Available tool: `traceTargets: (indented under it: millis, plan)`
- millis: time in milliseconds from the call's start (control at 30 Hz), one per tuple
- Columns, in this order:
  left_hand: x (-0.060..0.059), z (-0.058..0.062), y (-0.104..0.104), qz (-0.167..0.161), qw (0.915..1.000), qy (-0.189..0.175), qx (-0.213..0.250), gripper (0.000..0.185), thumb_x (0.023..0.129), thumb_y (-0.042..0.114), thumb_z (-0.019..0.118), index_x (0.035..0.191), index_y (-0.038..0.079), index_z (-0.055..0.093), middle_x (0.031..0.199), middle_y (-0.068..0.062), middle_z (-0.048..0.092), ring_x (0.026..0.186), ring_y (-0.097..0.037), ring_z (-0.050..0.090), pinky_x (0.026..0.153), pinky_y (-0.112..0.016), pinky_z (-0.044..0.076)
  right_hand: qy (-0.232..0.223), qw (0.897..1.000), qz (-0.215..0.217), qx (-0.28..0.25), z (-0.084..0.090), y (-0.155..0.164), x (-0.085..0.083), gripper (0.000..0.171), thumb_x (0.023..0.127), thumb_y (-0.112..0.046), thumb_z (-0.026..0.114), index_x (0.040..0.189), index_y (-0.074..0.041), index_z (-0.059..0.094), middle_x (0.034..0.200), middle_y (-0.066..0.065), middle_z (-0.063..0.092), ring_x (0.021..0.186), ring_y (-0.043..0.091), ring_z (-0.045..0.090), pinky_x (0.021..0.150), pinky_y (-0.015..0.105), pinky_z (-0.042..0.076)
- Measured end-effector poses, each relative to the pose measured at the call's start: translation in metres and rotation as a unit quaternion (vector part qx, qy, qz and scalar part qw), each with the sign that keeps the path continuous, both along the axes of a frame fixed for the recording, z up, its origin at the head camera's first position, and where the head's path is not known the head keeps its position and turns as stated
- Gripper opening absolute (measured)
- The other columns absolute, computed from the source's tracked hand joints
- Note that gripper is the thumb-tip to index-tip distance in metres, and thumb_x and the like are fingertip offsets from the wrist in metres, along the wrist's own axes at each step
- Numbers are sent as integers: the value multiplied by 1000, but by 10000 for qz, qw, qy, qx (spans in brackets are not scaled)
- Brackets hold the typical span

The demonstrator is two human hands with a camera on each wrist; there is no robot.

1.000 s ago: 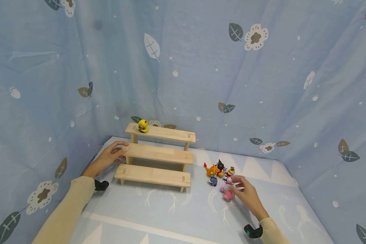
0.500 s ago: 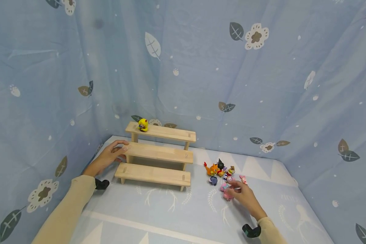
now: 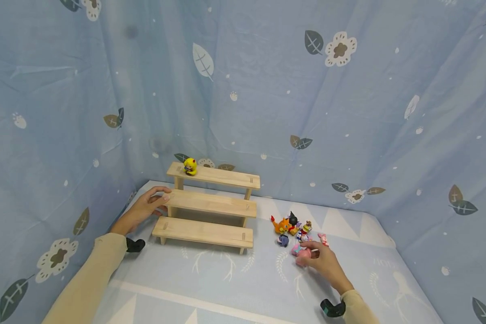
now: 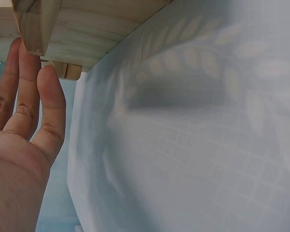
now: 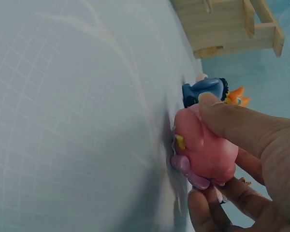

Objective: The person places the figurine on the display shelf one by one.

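The right hand pinches a small round pink toy figure between thumb and fingers, low over the pale blue cloth beside the figure cluster. The left hand, fingers straight, touches the three-tier pale wooden step shelf at its middle tier.

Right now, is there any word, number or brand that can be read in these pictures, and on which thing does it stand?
None can be read: the wooden shelf is plain.
The toy figures are too small to show any mark.
The pink toy in the right hand shows no letters.
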State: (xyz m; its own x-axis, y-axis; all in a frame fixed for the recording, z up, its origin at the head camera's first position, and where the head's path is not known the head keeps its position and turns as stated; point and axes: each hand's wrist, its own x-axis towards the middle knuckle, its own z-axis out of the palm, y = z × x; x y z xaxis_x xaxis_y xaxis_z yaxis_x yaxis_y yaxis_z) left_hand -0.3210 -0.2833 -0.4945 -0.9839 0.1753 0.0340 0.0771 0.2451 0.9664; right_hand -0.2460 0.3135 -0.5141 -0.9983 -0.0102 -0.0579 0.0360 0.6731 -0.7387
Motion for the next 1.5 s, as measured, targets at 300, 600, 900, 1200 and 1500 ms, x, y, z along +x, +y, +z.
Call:
traceTargets:
  millis: [300,600,900,1200,1500]
  plan:
    - [-6,-10,-4,4,9999,111,-33,53,103,48,61,146,19,48,122,-18,61,104,-41,64,85,-46,57,-233,9993,247,-184,5,1,2,57,79,-15,91,131,-16,67,131,9,64,102,23,65,79,35,56]
    - [-5,-11,-4,35,10000,59,-37,56,102,50,62,146,19,48,122,-19,62,105,-43,64,85,-45,57,-499,9957,527,-580,4,6,4,52,82,-11,88,125,-12,59,124,10,60,94,22,64,76,32,56]
    - [-4,-11,-5,77,10000,35,-5,56,103,48,62,147,18,47,121,-18,62,108,-46,62,83,-43,57,-208,9914,1282,-131,2,8,2,54,83,-14,88,131,-18,64,126,11,63,86,20,62,72,29,53]
    - [-5,-4,-3,-31,10000,-1,9,54,106,42,58,151,15,43,126,-22,59,112,-52,59,88,-51,55,285,9881,1273,809,3,1,-3,49,77,-10,92,120,-20,70,113,7,62,89,19,53,72,27,47]
    - [8,12,4,-48,10000,-71,2,53,107,39,58,149,12,44,123,-24,59,110,-53,59,89,-53,53,429,9911,880,899,3,-3,0,48,75,-6,92,117,-17,70,96,6,48,82,18,49,65,25,45]
